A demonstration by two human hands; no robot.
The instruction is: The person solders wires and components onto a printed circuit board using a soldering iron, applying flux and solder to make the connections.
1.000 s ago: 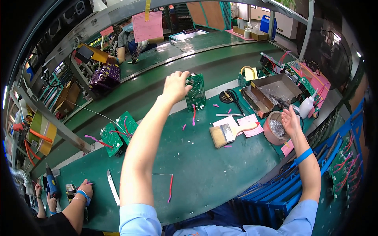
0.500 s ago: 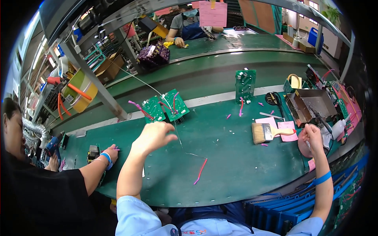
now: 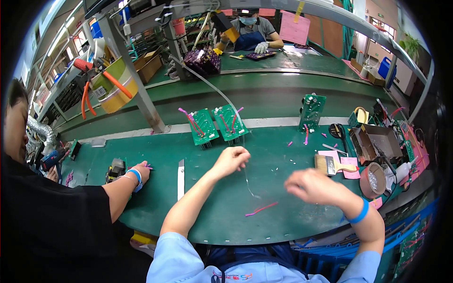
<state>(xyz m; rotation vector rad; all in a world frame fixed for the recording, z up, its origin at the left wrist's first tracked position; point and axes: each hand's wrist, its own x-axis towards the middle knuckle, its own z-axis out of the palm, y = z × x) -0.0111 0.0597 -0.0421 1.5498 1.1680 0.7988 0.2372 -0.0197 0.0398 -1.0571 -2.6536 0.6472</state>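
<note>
My left hand is raised over the table with its fingers pinched, at a thin silvery wire that hangs down past the fingertips. My right hand, smeared by motion, hovers to the right with its fingers drawn together. Whatever it may hold is too small to make out. Between and below the hands lies a short red wire with pinkish ends. Beyond my left hand two green circuit boards with red wires stand side by side. Another green circuit board stands farther right.
At the right are a paintbrush, a round bowl of small whitish bits, and a metal box. A flat blade-like strip lies left of my forearm. A co-worker's hand reaches in from the left. Pliers hang at upper left.
My right hand has moved left from above the bowl to mid-table. My left hand has shifted right and its fingers have closed. The red wire now lies flatter, apart from the thin wire's end.
</note>
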